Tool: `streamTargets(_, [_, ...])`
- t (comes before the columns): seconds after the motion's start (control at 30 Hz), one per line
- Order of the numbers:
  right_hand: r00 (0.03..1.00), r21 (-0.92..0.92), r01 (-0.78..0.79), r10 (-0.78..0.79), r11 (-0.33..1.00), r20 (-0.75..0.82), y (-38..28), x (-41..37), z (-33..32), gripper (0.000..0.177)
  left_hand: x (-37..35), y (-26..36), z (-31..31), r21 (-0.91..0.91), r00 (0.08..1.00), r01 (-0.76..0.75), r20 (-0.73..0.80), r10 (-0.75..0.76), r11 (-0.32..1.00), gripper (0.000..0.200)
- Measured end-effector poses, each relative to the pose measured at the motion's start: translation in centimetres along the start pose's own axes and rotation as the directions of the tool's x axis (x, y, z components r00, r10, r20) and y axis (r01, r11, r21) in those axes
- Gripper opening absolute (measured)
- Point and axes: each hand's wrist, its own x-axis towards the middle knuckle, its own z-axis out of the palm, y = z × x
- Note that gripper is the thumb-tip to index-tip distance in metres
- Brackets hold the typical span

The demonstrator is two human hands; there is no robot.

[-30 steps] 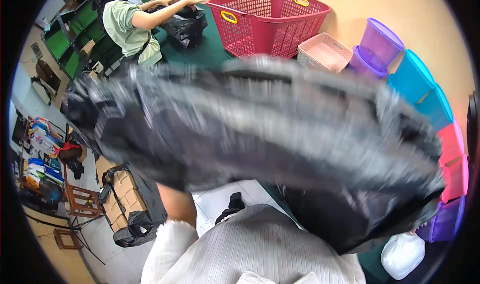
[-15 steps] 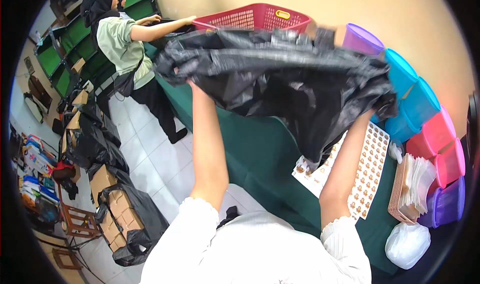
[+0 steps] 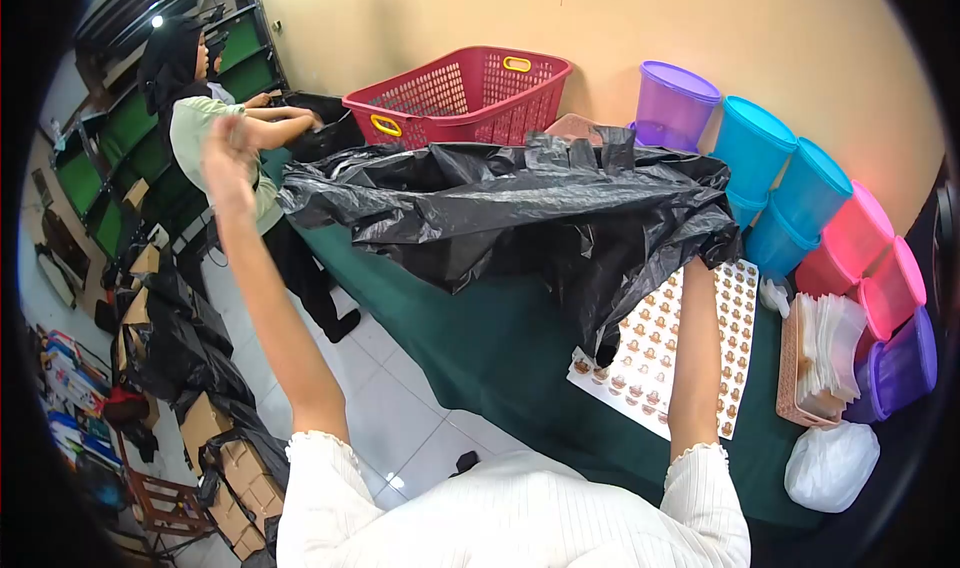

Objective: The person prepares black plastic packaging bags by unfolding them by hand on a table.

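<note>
A large black plastic bag [image 3: 520,203] is spread wide over the table, its creased folds stretching from left to right with one corner drooping. My right hand goes up into the bag's right end; the bunched plastic around my wrist [image 3: 703,271] covers the fingers, and the bag is held there. My left hand [image 3: 230,158] is raised beyond the bag's left end, apart from it, blurred by motion but with the fingers stretched upward and nothing in them. Beneath the bag and my right forearm lie white sheets of brown-printed stickers [image 3: 640,358].
A red basket [image 3: 450,118] stands behind the bag. Purple [image 3: 675,108], teal [image 3: 755,153] and pink tubs [image 3: 850,233] line the wall. A holder of clear plastic sleeves [image 3: 815,358] and a white bag [image 3: 832,468] sit at right. Another person [image 3: 205,148] works at the left.
My left hand has come off the bag and swung up to the left. The bag has dropped lower and flattened out, while my right hand stays at its right end. The view has shifted.
</note>
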Motion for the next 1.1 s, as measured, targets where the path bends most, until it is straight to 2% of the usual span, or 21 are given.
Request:
streamTargets(0.03, [1.0, 0.003, 0.0, 0.0, 1.0, 0.002, -0.2, 0.4, 0.2, 0.036, -0.6, 2.4, 0.4, -0.008, 0.95, -0.277, 0.148, 0.275, 0.961, 0.029])
streamTargets(0.07, [1.0, -0.003, -0.006, 0.006, 1.0, 0.004, -0.4, 0.4, 0.2, 0.036, -3.6, 5.4, 3.5, 0.171, 0.855, -0.407, 0.417, 0.308, 0.897, 0.034])
streamTargets(0.1, [1.0, -0.007, -0.013, 0.013, 1.0, 0.003, -0.5, 0.6, 0.2, 0.036, -6.5, 6.5, 5.8, 0.18, 0.739, -0.401, 0.642, 0.201, 0.898, 0.046])
streamTargets(0.13, [1.0, -0.02, -0.028, 0.028, 0.999, 0.003, -0.4, 0.4, 0.0, 0.036, -8.9, 6.6, 7.9, 0.137, 0.381, -0.77, 0.882, 0.276, 0.623, 0.067])
streamTargets(0.17, [0.999, -0.028, -0.039, 0.039, 0.999, -0.002, -0.4, 0.5, -0.3, 0.036, -11.0, 5.5, 9.4, 0.265, 0.357, -0.743, 0.934, 0.028, 0.615, 0.094])
streamTargets(0.2, [0.998, -0.043, -0.057, 0.057, 0.997, -0.005, -0.5, 0.3, -0.8, 0.036, -12.9, 3.9, 10.3, 0.33, 0.316, -0.83, 0.943, -0.108, 0.45, 0.108])
streamTargets(0.27, [0.994, -0.098, -0.111, 0.11, 0.989, -0.013, -0.9, -0.2, -1.5, 0.036, -14.6, 0.4, 11.7, 0.485, 0.421, -0.857, 0.854, -0.307, 0.172, 0.11])
streamTargets(0.3, [0.988, -0.142, -0.155, 0.154, 0.978, -0.015, -1.6, -0.6, -2.2, 0.036, -14.4, -1.8, 12.1, 0.454, 0.448, -0.89, 0.856, -0.257, -0.039, 0.095])
streamTargets(0.37, [0.969, -0.331, -0.23, 0.247, 0.915, 0.009, -3.9, -1.2, -2.9, 0.036, -13.1, -4.7, 11.9, 0.49, 0.467, -0.866, 0.864, -0.185, 0.098, 0.073])
streamTargets(0.4, [0.916, -0.589, -0.138, 0.329, 0.796, 0.23, -5.2, -0.7, -2.2, 0.037, -12.7, -4.3, 12.0, 0.49, 0.471, -0.867, 0.866, -0.168, 0.094, 0.073])
streamTargets(0.43, [0.969, -0.851, 0.192, 0.042, 0.488, 0.243, -6.9, -0.4, -1.8, 0.04, -12.2, -3.9, 12.2, 0.466, 0.455, -0.88, 0.882, -0.119, 0.09, 0.064])
streamTargets(0.5, [0.851, -0.814, 0.468, -0.422, 0.344, 0.312, -10.0, -4.7, 2.8, 0.045, -11.1, -3.7, 12.5, 0.403, 0.406, -0.908, 0.914, 0.005, 0.118, 0.045])
streamTargets(0.57, [0.688, -0.686, 0.712, -0.342, 0.149, 0.639, -11.3, -9.8, 8.3, 0.055, -10.5, -3.3, 13.0, 0.38, 0.382, -0.916, 0.924, -0.007, 0.129, 0.043])
streamTargets(0.63, [0.488, -0.49, 0.857, -0.05, -0.161, 0.871, -10.9, -12.5, 12.1, 0.066, -10.1, -3.1, 13.5, 0.353, 0.355, -0.925, 0.935, -0.015, 0.143, 0.041])
streamTargets(0.7, [0.548, -0.487, 0.836, 0.338, -0.253, 0.765, -9.4, -13.4, 14.1, 0.065, -9.9, -2.7, 14.1, 0.325, 0.332, -0.939, 0.942, 0.051, 0.113, 0.034])
streamTargets(0.77, [0.599, -0.395, 0.776, 0.38, -0.492, 0.705, -7.7, -13.4, 15.3, 0.06, -9.3, -2.5, 14.6, 0.471, 0.473, -0.875, 0.881, -0.015, 0.113, 0.031])
streamTargets(0.83, [0.615, -0.436, 0.778, 0.401, -0.453, 0.679, -7.0, -10.7, 15.9, 0.047, -8.6, -2.3, 14.7, 0.5, 0.5, -0.863, 0.866, -0.025, 0.074, 0.026])
streamTargets(0.9, [0.707, -0.478, 0.702, 0.433, -0.528, 0.559, -6.9, -9.0, 16.7, 0.034, -7.6, -2.5, 14.6, 0.446, 0.438, -0.893, 0.892, -0.109, 0.06, 0.026])
streamTargets(1.0, [0.679, -0.543, 0.629, 0.052, -0.556, 0.733, -6.9, -7.9, 18.4, 0.019, -4.9, -2.0, 14.5, 0.461, 0.433, -0.885, 0.868, -0.244, 0.067, 0.022])
streamTargets(1.03, [0.616, -0.529, 0.644, -0.036, -0.552, 0.787, -6.8, -7.3, 18.6, 0.016, -4.1, -1.7, 14.6, 0.465, 0.419, -0.879, 0.858, -0.296, 0.103, 0.021])
streamTargets(1.1, [0.444, -0.397, 0.83, 0.033, -0.393, 0.895, -6.9, -5.3, 18.8, 0.017, -1.9, -2.1, 14.9, 0.462, 0.423, -0.879, 0.869, -0.258, 0.114, 0.022])
